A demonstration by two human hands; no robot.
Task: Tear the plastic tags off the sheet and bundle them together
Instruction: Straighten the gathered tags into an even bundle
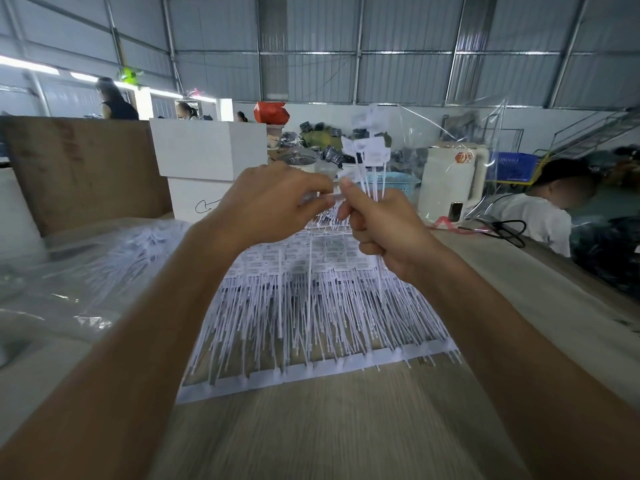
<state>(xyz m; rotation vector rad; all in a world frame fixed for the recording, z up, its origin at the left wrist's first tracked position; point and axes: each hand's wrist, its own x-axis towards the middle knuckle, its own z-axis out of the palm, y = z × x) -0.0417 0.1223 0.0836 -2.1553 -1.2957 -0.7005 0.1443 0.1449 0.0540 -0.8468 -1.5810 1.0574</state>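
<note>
Wood-grain tabletop (311, 427) carries the white sheet of plastic tags (311, 306). My right hand (391, 233) clamps the upright bundle of torn tags (367, 157), keeping stems aligned; my left hand (273, 202) pinches 1 blurred tag beside it.

- My left hand (273, 202) and right hand (384, 233) meet at mid-frame, above the sheets of tags (311, 306).
- The bundle of tags (369, 161) rises from my right hand toward the upper centre.
- The sheets lie on the table (346, 427), filling the lower centre.
- A plastic bag (86, 271) lies left of the sheets.
- Boxes (207, 150) stand behind it, upper left.
- A person (543, 209) sits at the right edge.
</note>
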